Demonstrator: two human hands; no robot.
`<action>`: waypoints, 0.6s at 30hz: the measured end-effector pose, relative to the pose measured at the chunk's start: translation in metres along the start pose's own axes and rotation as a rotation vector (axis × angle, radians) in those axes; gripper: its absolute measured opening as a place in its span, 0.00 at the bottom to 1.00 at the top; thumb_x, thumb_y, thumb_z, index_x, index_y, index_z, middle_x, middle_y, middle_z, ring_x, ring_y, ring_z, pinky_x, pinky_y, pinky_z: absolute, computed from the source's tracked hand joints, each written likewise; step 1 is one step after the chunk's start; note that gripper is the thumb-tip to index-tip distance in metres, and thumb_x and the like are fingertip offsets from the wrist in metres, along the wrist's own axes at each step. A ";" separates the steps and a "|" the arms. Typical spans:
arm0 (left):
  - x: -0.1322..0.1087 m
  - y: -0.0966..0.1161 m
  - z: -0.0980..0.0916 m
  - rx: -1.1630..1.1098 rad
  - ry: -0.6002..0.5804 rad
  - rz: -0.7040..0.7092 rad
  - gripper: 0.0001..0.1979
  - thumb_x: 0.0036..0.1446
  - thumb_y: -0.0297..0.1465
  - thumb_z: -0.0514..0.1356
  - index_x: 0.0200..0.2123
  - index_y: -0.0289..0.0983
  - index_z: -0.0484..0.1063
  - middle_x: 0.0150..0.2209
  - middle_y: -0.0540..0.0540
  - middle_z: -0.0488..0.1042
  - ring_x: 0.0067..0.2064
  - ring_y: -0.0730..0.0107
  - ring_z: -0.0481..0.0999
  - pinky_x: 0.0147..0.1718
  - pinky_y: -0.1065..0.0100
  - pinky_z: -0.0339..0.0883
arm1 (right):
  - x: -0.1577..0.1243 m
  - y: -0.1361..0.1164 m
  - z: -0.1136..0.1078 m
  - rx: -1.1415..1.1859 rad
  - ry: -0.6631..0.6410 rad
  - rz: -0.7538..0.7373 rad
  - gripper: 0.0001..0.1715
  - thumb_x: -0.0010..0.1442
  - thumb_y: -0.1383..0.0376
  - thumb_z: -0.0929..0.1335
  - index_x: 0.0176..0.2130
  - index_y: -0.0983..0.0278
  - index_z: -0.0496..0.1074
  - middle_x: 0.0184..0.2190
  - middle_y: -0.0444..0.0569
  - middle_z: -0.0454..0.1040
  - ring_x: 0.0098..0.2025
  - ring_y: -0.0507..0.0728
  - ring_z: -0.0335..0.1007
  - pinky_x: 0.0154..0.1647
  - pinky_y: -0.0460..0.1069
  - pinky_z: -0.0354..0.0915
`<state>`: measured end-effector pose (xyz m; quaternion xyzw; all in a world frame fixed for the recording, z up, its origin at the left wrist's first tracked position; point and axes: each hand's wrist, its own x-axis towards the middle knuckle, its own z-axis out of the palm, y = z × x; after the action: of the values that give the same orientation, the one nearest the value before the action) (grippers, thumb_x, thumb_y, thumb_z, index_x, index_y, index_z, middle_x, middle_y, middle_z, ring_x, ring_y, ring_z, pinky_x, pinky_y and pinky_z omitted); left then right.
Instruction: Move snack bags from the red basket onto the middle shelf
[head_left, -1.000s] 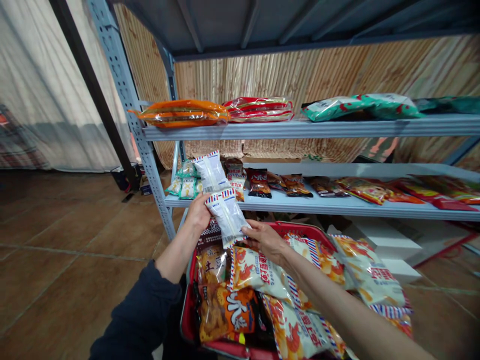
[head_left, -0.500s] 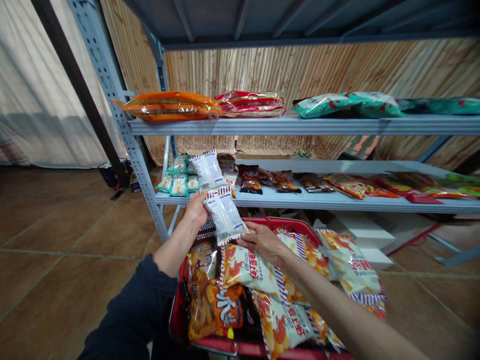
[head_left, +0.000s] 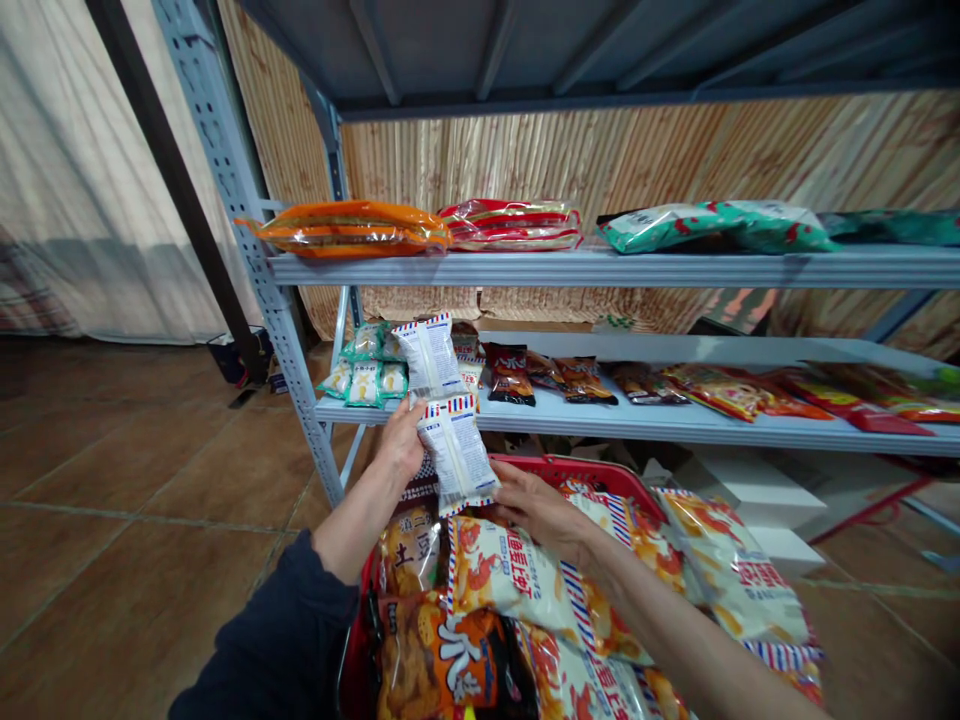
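My left hand (head_left: 403,442) is closed on the left edge of two white snack bags, where the upper bag (head_left: 431,358) meets the lower bag (head_left: 456,450). Their printed backs face me, with red and blue stripes at the ends; whether they are joined I cannot tell. My right hand (head_left: 534,508) pinches the lower bag's bottom right corner. Beneath the hands stands a red shopping basket (head_left: 555,466), heaped with white-and-orange shrimp snack bags (head_left: 517,570), an orange-and-black snack bag (head_left: 450,655) and a brown snack bag (head_left: 409,550).
A blue-grey metal rack (head_left: 600,268) stands ahead. Its lower shelf holds small green-and-white bags (head_left: 365,380), dark brown bags (head_left: 511,372) and red-yellow packets (head_left: 712,388). Orange packs (head_left: 352,228) and green packs (head_left: 720,227) lie above. White boxes (head_left: 757,495) sit below. A dark pole (head_left: 180,190) leans at left.
The rack, basket and hands sit slightly lower in the picture, and the rack a little further right. Both hands keep their hold on the white snack bags.
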<state>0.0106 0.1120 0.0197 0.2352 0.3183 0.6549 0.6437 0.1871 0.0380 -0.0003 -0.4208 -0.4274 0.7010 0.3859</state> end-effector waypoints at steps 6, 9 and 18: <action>0.000 -0.003 0.010 -0.054 -0.022 -0.004 0.11 0.46 0.24 0.62 0.36 0.35 0.69 0.29 0.49 0.76 0.29 0.72 0.74 0.37 0.68 0.67 | 0.025 -0.028 0.003 0.063 0.033 -0.113 0.23 0.53 0.56 0.67 0.47 0.63 0.69 0.45 0.50 0.74 0.44 0.56 0.71 0.49 0.52 0.63; 0.000 -0.005 0.016 -0.053 -0.031 -0.002 0.12 0.46 0.23 0.61 0.37 0.35 0.69 0.29 0.48 0.76 0.29 0.72 0.74 0.36 0.68 0.67 | 0.033 -0.035 0.010 0.113 -0.021 -0.065 0.23 0.52 0.58 0.68 0.47 0.64 0.68 0.41 0.51 0.75 0.39 0.56 0.73 0.46 0.52 0.64; 0.012 0.029 0.014 -0.025 -0.223 -0.136 0.10 0.44 0.24 0.59 0.34 0.34 0.71 0.30 0.47 0.75 0.29 0.73 0.73 0.31 0.72 0.66 | 0.030 -0.020 0.000 0.106 -0.066 -0.076 0.28 0.47 0.69 0.68 0.49 0.60 0.64 0.41 0.47 0.76 0.37 0.55 0.73 0.41 0.51 0.66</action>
<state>-0.0002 0.1267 0.0491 0.2763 0.2516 0.5834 0.7211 0.1799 0.0719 0.0104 -0.3598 -0.4181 0.7209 0.4196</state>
